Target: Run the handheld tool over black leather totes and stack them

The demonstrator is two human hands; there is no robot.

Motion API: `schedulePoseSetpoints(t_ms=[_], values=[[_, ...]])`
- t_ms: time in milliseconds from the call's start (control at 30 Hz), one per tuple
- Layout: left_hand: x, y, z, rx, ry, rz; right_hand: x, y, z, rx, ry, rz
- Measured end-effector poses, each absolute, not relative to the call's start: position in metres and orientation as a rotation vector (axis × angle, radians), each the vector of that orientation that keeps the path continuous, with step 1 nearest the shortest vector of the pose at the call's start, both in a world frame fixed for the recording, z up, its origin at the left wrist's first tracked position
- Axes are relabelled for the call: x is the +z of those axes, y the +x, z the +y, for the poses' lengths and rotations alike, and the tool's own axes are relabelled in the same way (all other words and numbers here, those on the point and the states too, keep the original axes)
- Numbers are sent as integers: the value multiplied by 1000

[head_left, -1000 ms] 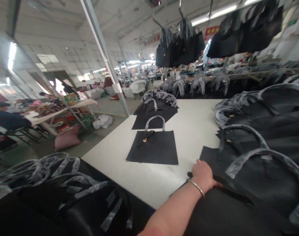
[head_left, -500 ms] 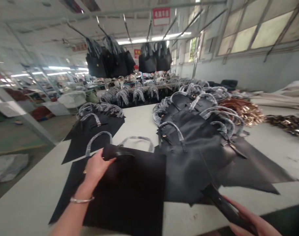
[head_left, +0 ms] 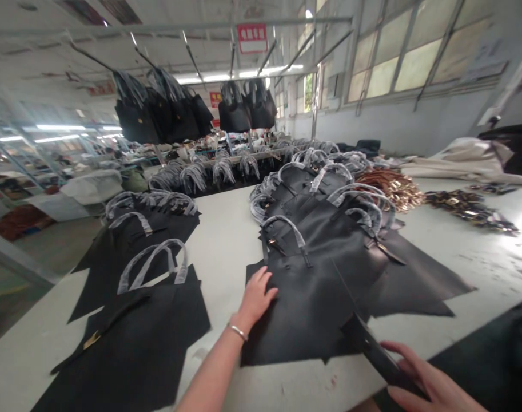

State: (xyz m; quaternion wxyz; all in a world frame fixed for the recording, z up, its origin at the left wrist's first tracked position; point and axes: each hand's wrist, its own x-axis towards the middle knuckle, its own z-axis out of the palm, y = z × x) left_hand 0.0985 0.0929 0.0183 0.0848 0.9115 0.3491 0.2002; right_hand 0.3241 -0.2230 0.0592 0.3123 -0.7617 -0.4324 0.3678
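Observation:
My left hand [head_left: 255, 294], with a bracelet at the wrist, rests on the left edge of a black bag panel [head_left: 295, 320], fingers apart. Wrapped handles rise from the panels piled behind it. At the lower right my right hand [head_left: 419, 372] is closed round a dark, flat, elongated tool [head_left: 385, 357], whose far end lies over the panel's right corner. On the left lies another black bag panel [head_left: 144, 343] with wrapped handles [head_left: 155, 266] and a dark strap with a gold-coloured fitting [head_left: 91, 340].
More black panels with wrapped handles [head_left: 151, 206] lie at the back left. Brown straps [head_left: 391, 189] and metal-fitted pieces [head_left: 466, 209] are on the right of the pale table [head_left: 222, 229]. Black bags [head_left: 175, 109] hang from a rack above.
My left hand has let go of the left bag panel, which now lies flat, and moved right onto the other panel. The view has turned right. My right hand still holds the tool.

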Motion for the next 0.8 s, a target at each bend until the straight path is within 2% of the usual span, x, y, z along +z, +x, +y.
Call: schedulePoseSetpoints(t_ms=[167, 400, 600, 800], values=[[-2, 179, 52, 388, 2846, 956, 79, 323, -233, 859, -2073, -1187], [-14, 157, -21, 279, 2852, 983, 78, 344, -239, 876, -2148, -1152], [2, 132, -99, 265, 2734, 884, 85, 347, -199, 1163, -2047, -1145], [8, 128, -112, 289, 2674, 858, 90, 348, -150, 1410, -1896, -975]])
